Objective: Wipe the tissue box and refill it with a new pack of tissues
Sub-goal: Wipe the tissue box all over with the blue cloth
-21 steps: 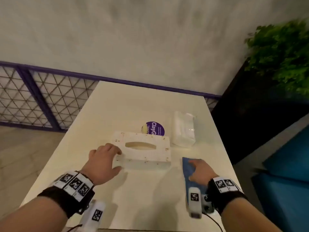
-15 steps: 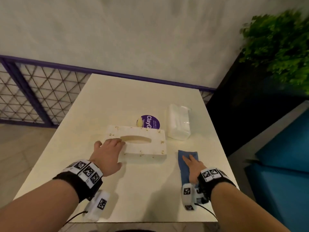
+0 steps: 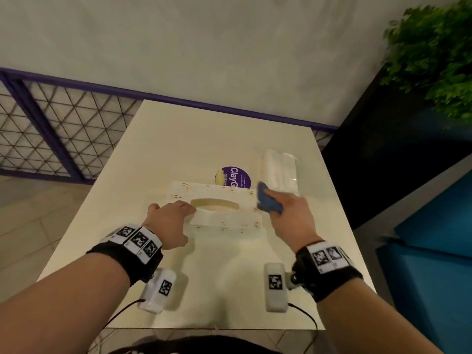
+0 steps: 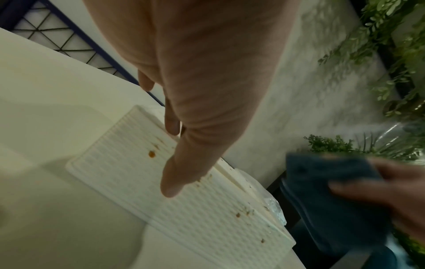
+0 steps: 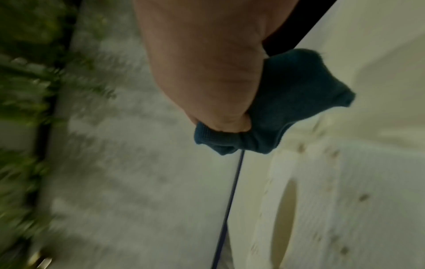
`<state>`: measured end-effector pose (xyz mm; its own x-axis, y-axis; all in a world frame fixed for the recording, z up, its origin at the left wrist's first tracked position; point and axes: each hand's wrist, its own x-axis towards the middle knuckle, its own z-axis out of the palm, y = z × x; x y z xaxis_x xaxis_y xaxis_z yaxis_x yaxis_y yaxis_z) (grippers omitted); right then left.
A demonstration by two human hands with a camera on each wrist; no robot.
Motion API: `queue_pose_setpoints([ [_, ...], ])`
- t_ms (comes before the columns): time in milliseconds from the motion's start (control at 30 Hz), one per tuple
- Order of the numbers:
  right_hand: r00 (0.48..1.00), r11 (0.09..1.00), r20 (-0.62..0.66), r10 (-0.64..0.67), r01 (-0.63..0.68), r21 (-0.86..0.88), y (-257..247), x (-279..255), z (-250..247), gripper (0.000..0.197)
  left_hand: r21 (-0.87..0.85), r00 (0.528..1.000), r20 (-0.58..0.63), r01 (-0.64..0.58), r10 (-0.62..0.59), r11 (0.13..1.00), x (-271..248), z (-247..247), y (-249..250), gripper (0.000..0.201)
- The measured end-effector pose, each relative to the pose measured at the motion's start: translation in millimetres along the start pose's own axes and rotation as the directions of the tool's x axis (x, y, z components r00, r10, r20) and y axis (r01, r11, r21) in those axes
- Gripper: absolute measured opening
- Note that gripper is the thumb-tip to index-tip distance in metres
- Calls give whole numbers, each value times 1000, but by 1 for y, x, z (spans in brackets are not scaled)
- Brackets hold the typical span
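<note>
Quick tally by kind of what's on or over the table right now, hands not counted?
Tissue box: 1
Tissue pack: 1
Blue cloth, gripped in the right hand: 1
Purple round sticker: 1
Total: 4

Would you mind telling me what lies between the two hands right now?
The tissue box with its oval slot lies between the left hand, resting on its left end, and the right hand, holding the blue cloth. The head view shows it.
</note>
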<state>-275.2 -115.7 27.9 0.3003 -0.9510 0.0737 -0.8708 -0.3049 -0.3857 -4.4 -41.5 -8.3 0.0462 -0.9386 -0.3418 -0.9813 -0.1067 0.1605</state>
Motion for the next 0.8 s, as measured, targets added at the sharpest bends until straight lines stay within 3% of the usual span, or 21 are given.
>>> queue_pose_setpoints([
  [33, 992, 989, -12, -126, 125, -74, -20, 8, 4, 48, 0, 1000, -4, -4, 4, 1000, 0, 1, 1, 80],
  [100, 970, 958, 62, -235, 242, -153, -66, 14, 21, 53, 5, 999, -32, -10, 10, 1000, 1, 3, 2, 75],
  [167, 892, 902, 345, -291, 376, -213, -98, 4, 50, 51, -3, 999, -42, -10, 10, 1000, 0, 2, 3, 65],
  [233, 792, 896, 567, -226, 397, -197, -102, -8, 79, 59, 1, 999, -33, -14, 14, 1000, -1, 1, 3, 55],
  [300, 794, 928, 579, -188, 336, -160, -82, -9, 86, 57, 18, 999, -31, -18, 18, 1000, -1, 3, 2, 56],
  [400, 813, 924, 561, -159, 322, -205, -39, -7, 69, 51, 49, 1000, -8, -25, 25, 998, -1, 5, 3, 74],
  [533, 877, 921, 428, -218, 330, -205, -4, -9, 62, 50, 27, 999, 25, -20, 19, 999, -2, 4, 0, 87],
  [600, 865, 898, 423, -271, 385, -212, -24, -7, 70, 48, 6, 999, 42, -24, 23, 1000, -2, 3, -1, 87],
  [700, 790, 845, 497, -359, 501, -185, -77, 3, 98, 48, -68, 998, 51, -20, 24, 997, 1, -1, -5, 70],
  [800, 771, 852, 529, -354, 499, -158, -101, 7, 117, 56, -73, 999, 46, -2, 5, 997, 4, -6, -9, 57],
])
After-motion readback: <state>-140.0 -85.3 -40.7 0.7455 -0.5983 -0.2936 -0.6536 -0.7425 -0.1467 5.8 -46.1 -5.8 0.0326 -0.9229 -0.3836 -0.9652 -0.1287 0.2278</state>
